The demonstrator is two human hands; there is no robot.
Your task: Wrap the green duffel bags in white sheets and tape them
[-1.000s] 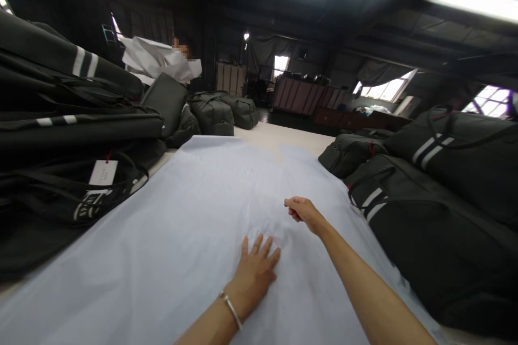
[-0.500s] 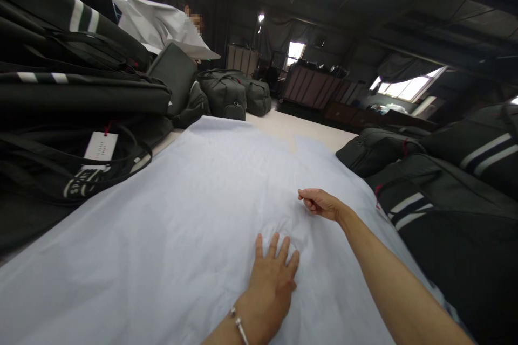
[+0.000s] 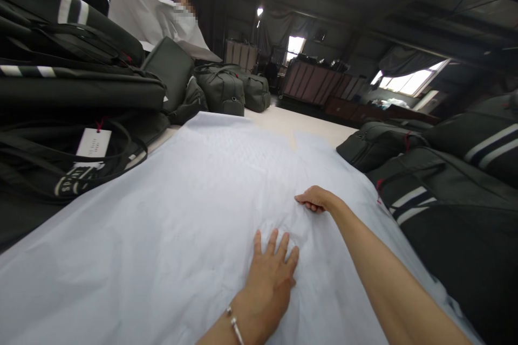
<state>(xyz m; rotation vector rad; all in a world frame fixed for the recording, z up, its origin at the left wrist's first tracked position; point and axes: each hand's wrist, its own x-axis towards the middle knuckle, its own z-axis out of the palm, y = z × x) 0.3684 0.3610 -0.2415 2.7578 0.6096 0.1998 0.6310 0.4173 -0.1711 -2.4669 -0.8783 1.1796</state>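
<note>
A large thin white sheet is spread over the table, with creases around my hands. On it my left hand lies flat with its fingers spread, a silver bracelet at the wrist. Ahead and to the right, my right hand is closed in a pinch just over the sheet, thumb and forefinger pressed together. What sits between those fingertips, if anything, is too small to make out.
Dark bags with white stripes are piled on the left, one with a white tag. More striped bags line the right side. Dark duffel bags stand at the far end. Behind them a person holds up a white sheet.
My right hand has shifted slightly left and turned more palm-down, still pinched. My left hand stays flat on the sheet. The view has moved slightly, and the far person's sheet is raised a little.
</note>
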